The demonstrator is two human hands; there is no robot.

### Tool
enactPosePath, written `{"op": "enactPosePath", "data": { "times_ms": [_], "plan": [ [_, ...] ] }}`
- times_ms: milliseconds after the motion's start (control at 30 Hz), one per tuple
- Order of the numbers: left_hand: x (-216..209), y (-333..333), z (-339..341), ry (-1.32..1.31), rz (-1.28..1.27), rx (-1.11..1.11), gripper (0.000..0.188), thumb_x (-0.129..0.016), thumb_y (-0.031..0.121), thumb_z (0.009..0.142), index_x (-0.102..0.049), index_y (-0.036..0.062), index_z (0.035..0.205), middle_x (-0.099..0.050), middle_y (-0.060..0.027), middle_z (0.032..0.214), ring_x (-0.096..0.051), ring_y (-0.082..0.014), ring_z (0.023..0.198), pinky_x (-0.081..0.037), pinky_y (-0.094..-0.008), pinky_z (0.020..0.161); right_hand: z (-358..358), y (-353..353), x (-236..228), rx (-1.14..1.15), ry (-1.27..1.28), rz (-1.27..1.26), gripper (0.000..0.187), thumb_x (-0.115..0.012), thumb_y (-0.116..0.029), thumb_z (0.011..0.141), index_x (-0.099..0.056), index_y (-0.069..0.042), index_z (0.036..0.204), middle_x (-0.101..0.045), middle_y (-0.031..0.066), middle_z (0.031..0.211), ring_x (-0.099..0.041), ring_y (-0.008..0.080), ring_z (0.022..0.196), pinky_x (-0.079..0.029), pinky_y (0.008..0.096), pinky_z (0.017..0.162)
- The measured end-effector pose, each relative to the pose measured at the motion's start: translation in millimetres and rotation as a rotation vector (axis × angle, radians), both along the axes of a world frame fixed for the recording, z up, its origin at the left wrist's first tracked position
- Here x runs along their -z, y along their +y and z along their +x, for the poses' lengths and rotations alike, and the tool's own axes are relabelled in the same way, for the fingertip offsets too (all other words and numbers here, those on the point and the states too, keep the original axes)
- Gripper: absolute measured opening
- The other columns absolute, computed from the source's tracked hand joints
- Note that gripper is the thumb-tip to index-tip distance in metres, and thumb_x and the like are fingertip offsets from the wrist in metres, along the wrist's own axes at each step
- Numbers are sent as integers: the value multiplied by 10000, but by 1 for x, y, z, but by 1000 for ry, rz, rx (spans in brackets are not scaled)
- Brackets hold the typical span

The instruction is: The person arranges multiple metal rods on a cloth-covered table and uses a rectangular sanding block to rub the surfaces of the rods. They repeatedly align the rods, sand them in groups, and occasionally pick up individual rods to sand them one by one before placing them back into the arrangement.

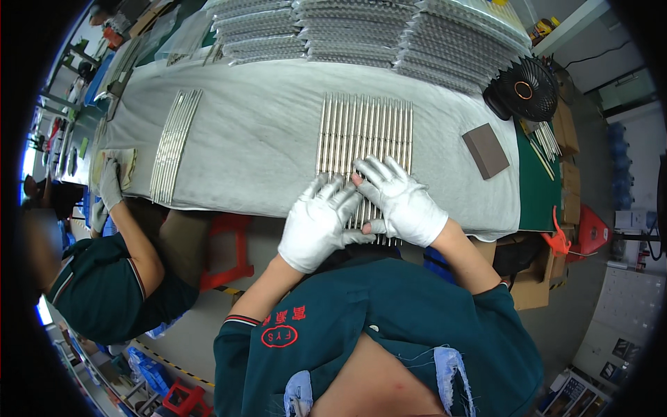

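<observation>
Silvery rods (365, 132), long axes running near to far, left hand (310, 226), right hand (408, 210) over near ends, fingers (397, 172) spread, unclenched

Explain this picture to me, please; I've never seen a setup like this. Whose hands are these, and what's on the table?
There is no robot here. A camera worn on a person's head looks down, and its fisheye lens bends straight edges. The left hand and right hand wear pale gloves, with fingers spread over a row of metal rods; neither visibly grips one. On the pale cloth, a second group of rods lies to the left and a dark block to the right. Behind are wrapped stacks and a black fan. A co-worker sits at left.
</observation>
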State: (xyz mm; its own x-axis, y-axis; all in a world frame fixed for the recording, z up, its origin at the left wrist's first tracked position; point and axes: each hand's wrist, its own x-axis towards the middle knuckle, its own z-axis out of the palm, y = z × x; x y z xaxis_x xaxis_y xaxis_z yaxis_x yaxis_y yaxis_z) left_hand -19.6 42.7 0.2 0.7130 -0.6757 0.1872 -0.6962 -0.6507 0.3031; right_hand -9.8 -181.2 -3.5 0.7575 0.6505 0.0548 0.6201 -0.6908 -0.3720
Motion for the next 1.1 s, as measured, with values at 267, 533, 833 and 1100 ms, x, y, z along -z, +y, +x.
{"op": "enactPosePath", "data": {
  "times_ms": [267, 533, 833, 1100],
  "plan": [
    [12, 11, 30, 54, 146, -92, 933, -700, 612, 774, -462, 22, 1456, -489, -191, 1483, -448, -381, 1378, -317, -507, 1173, -6, -16, -4, -11, 46, -53, 872, -753, -534, 762, -510, -19, 1422, -375, 212, 1558, -338, 383, 1453, -242, 544, 1212],
    [18, -37, 21, 91, 97, 53, 1013, -626, 728, 770, -423, 51, 1495, -463, -188, 1506, -405, -397, 1412, -235, -519, 1210, -33, -67, -17, 129, 171, -99, 964, -764, -540, 712, -450, -29, 1466, -303, 239, 1585, -269, 461, 1470, -216, 535, 1231],
    [11, -43, 20, 114, 114, 112, 989, -603, 726, 796, -416, 64, 1507, -450, -178, 1528, -398, -390, 1424, -221, -531, 1212, -28, -55, -10, 73, 75, -51, 935, -798, -493, 707, -475, 19, 1420, -379, 229, 1546, -331, 413, 1451, -258, 532, 1209],
    [3, 6, 20, 117, 181, 2, 959, -677, 640, 777, -416, 69, 1501, -438, -187, 1528, -402, -413, 1408, -244, -564, 1191, -1, -8, 0, -55, 33, 18, 910, -734, -587, 761, -520, 37, 1387, -422, 234, 1518, -356, 388, 1446, -273, 505, 1208]
  ]
}}
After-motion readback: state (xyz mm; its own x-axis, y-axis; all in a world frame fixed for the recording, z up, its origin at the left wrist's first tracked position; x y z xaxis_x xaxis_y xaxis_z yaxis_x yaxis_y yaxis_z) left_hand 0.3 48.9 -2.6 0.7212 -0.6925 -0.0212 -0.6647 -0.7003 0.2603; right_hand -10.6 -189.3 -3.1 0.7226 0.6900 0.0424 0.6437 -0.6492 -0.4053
